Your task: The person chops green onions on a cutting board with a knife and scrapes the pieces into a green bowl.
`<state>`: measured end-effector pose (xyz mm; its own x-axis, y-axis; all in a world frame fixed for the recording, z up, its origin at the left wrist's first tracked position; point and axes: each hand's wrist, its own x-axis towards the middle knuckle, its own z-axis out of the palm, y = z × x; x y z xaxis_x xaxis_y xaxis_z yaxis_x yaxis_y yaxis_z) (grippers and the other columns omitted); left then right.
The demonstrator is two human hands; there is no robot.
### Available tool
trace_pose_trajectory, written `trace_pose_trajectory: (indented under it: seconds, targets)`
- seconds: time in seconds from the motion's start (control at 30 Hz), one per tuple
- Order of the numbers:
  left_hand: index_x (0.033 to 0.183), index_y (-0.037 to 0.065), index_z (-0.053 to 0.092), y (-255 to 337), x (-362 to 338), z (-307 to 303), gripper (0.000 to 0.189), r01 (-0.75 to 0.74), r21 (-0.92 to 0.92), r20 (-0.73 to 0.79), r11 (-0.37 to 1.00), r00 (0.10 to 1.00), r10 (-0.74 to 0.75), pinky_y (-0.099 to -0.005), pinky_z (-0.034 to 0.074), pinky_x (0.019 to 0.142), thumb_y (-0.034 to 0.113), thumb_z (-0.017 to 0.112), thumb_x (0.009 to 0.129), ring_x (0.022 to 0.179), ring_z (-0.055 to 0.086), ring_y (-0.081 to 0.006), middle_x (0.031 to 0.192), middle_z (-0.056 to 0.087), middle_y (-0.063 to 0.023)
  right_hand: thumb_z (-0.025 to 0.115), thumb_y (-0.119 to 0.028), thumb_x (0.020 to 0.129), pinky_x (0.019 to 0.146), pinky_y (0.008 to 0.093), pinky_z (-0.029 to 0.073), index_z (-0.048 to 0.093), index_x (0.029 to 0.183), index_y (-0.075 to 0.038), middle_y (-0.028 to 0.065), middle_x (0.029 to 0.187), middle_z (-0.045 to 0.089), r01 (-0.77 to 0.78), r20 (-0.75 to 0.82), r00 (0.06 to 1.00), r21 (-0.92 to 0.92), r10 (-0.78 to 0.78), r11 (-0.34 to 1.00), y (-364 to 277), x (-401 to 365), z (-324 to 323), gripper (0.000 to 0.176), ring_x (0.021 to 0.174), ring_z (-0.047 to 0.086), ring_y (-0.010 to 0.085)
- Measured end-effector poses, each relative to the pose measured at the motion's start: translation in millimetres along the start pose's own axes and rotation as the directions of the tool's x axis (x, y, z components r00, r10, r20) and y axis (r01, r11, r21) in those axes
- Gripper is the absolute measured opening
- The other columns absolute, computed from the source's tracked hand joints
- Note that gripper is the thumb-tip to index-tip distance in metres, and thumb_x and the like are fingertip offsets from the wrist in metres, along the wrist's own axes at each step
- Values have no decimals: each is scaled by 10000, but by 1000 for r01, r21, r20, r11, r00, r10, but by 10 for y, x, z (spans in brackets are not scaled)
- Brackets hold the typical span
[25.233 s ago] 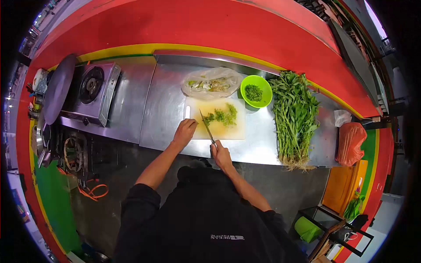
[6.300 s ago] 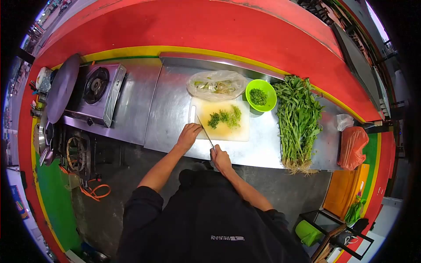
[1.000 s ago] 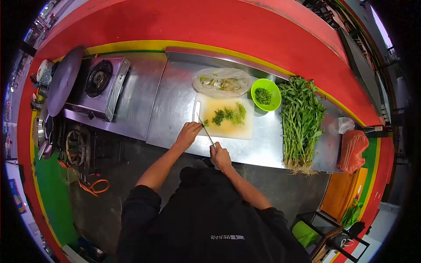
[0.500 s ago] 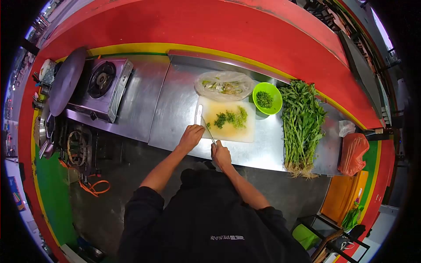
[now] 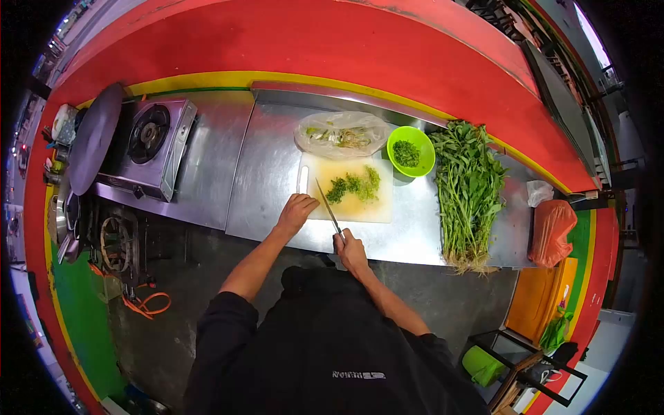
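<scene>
A knife (image 5: 327, 205) has its handle in my right hand (image 5: 352, 250), the blade pointing up and left over the white cutting board (image 5: 360, 213). Chopped greens (image 5: 354, 185) lie in a loose pile on the board, to the right of the blade. My left hand (image 5: 299, 209) is at the board's lower left corner with its fingers curled together; whether anything is between them is too small to tell. Behind the board rests a clear plastic bag (image 5: 344, 135) of cut stems. A lime green bowl (image 5: 427, 160) with chopped greens stands at the board's upper right.
Leafy greens with roots (image 5: 470, 200) lie on the steel counter (image 5: 266, 149) at the right. Farther right is an orange-red bag (image 5: 552, 234). A gas stove (image 5: 155, 138) and a large round lid (image 5: 100, 138) stand at the left, before the red wall (image 5: 332, 48).
The view has shifted slightly, moving the counter items left. The knife blade has come away from my left fingers, and a small green bit near the blade no longer stands apart from the pile.
</scene>
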<state>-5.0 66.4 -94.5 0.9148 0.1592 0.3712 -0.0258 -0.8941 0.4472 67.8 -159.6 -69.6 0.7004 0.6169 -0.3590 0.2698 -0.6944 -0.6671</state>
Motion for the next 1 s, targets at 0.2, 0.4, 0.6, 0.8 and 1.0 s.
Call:
trace_pose_trajectory:
  seconds: [0.2,0.4,0.6,0.8,1.0]
  targets:
    - [1095,25,736,72,10,-105,310,-10,33,41,999,999,9,-375,473,923,55,621,809,1020,660,-223,1071,744,-79,580,-335,1004,698,642,498,539,1020,-58,333,779,659,50,44,998,2,-50,999,-11,-48,23,281,790,642,566]
    - [1113,25,732,65,-60,-10,317,8,70,39,997,999,-11,-382,478,921,44,618,818,1020,666,-225,1083,748,-77,573,-343,1007,707,629,496,549,1020,-48,328,780,661,28,61,998,-22,-27,999,32,-46,74,296,796,643,560]
    - [1065,22,714,110,-34,-32,223,98,-33,-39,995,994,-99,-406,477,873,57,607,874,973,661,-269,1023,730,-76,559,-344,1012,687,650,502,539,1048,-66,346,779,654,43,56,998,-44,-41,998,37,-56,85,281,773,637,578]
    - [1063,53,726,107,-18,-26,225,168,14,18,986,986,-168,-413,450,891,64,621,864,996,622,-260,996,680,-66,587,-313,1003,648,613,493,546,997,-43,309,732,655,76,13,997,-71,-75,995,41,-16,85,273,738,636,550]
    - [1037,69,729,106,34,12,208,180,78,43,981,982,-184,-408,432,884,62,599,874,991,617,-248,1009,669,-59,588,-308,1004,653,614,488,546,998,-43,302,740,661,38,0,999,-43,-38,998,-18,-27,31,269,744,641,542]
